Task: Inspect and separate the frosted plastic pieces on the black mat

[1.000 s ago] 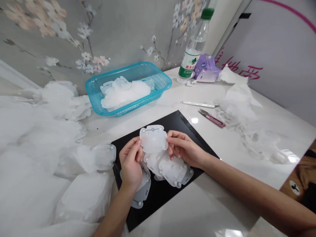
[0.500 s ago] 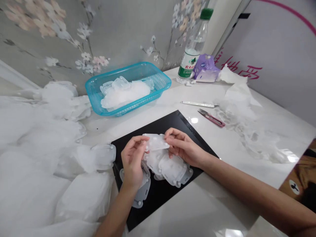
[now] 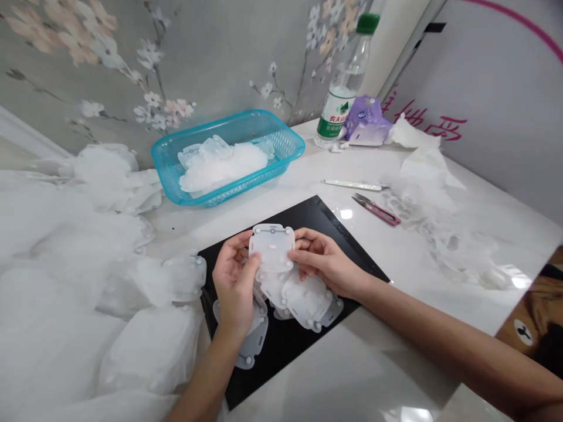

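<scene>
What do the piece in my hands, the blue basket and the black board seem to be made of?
The piece: probably plastic or silicone, frosted, going by its milky translucence.
The blue basket: likely plastic, glossy, since it is see-through with rows of small holes.
The black board: smooth, maybe plastic or glass; its flat, even surface leaves that open.

Ok so, glossy white tabletop [image 3: 303, 181], black mat [image 3: 281, 346] lying on it. Left of the mat: huge heap of translucent white pieces [image 3: 65, 252]. Behind the mat: blue plastic basket [image 3: 246, 182], water bottle [image 3: 336, 111], purple tissue pack [image 3: 368, 120]. Right of it: pink thread snips [image 3: 380, 213], stringy scraps [image 3: 461, 249].
</scene>
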The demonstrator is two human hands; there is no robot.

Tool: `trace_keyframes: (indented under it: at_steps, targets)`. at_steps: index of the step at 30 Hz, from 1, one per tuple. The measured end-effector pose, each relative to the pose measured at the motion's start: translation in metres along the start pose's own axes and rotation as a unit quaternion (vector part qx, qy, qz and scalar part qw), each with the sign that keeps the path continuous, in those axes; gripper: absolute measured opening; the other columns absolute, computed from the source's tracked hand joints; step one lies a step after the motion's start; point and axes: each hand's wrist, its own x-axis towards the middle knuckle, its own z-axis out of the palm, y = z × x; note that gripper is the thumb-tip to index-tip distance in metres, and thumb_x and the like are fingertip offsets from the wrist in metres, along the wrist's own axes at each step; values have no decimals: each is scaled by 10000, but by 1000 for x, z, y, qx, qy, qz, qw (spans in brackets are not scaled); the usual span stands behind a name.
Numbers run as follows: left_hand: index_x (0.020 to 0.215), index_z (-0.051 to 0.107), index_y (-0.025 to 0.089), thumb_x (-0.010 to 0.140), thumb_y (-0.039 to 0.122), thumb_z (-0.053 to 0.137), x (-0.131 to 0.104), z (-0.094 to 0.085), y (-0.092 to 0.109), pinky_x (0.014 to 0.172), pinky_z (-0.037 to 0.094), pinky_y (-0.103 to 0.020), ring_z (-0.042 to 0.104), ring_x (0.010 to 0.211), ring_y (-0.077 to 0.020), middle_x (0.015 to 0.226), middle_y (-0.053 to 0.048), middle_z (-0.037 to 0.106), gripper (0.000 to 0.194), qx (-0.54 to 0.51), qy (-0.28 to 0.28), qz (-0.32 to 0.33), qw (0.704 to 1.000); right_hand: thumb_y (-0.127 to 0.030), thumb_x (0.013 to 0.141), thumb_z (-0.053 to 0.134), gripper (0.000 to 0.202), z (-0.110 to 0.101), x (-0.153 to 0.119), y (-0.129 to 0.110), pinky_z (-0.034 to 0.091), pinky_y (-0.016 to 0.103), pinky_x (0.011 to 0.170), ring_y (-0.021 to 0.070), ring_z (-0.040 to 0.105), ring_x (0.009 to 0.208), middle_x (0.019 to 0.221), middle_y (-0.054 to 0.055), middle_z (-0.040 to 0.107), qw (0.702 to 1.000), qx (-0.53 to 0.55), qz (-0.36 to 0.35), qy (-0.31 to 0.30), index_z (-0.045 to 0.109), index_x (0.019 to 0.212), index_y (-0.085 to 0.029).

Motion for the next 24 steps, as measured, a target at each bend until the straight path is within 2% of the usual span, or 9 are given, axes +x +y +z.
trace_keyframes:
  at_steps: [3,6,9,11,13,15,19,21,24]
  targets:
    - [938,645,207,738,211,677,1,0,0,694,451,-207,562,771,-114,886,-9,627,202,0,-1,6,1000,-246,730,756,214,0,-2,3,482,179,447,15,433,403,684,-62,586,1000,-22,-18,1,596,854,-176]
    - [930,634,198,738,230,685,1,2,2,601,421,-179,532,722,-99,863,-9,601,201,-3,6,11,1000,-245,775,716,135,2,-4,1,441,162,430,30,466,429,638,-52,571,985,-121,-124,22,608,814,-175]
    - [918,616,189,746,270,675,2,3,5,518,384,-167,489,644,-84,803,-1,557,199,-32,23,5,999,-250,797,692,108,10,3,-19,399,160,392,43,482,432,586,-47,545,953,-219,-205,26,621,809,-169]
    - [895,600,184,745,280,655,2,3,6,504,384,-169,477,616,-80,801,-1,550,186,-56,33,0,998,-288,788,696,153,21,18,-42,414,179,380,38,453,398,614,-54,547,947,-221,-231,21,599,827,-176]
    - [874,587,178,734,272,640,2,2,6,503,387,-174,470,596,-75,818,-6,557,177,-68,40,-1,997,-315,752,722,226,35,42,-68,446,195,396,20,397,373,659,-64,554,942,-188,-275,29,548,812,-184]
    - [861,581,174,722,258,631,2,1,5,503,389,-177,467,587,-73,823,-9,559,169,-69,40,-1,997,-295,753,709,235,48,69,-91,459,197,426,19,382,398,682,-58,554,940,-182,-285,45,538,865,-179]
    - [865,576,168,716,230,610,2,-1,4,505,391,-178,479,606,-80,830,-15,553,166,-65,37,-2,997,-230,707,710,347,55,101,-111,426,197,396,48,442,466,803,-24,582,916,-263,-245,176,516,992,-187]
    - [874,571,167,722,223,602,2,-1,4,508,389,-178,479,607,-80,830,-15,548,165,-65,33,-5,997,-236,669,734,320,47,96,-105,384,187,394,67,472,521,835,-3,596,895,-359,-225,143,548,925,-187]
    - [868,562,169,733,215,600,1,-2,5,523,387,-180,466,595,-71,836,-9,542,147,-65,22,-9,998,-282,672,738,225,29,68,-86,372,205,460,85,478,560,789,20,621,842,-524,-123,-35,627,831,-168]
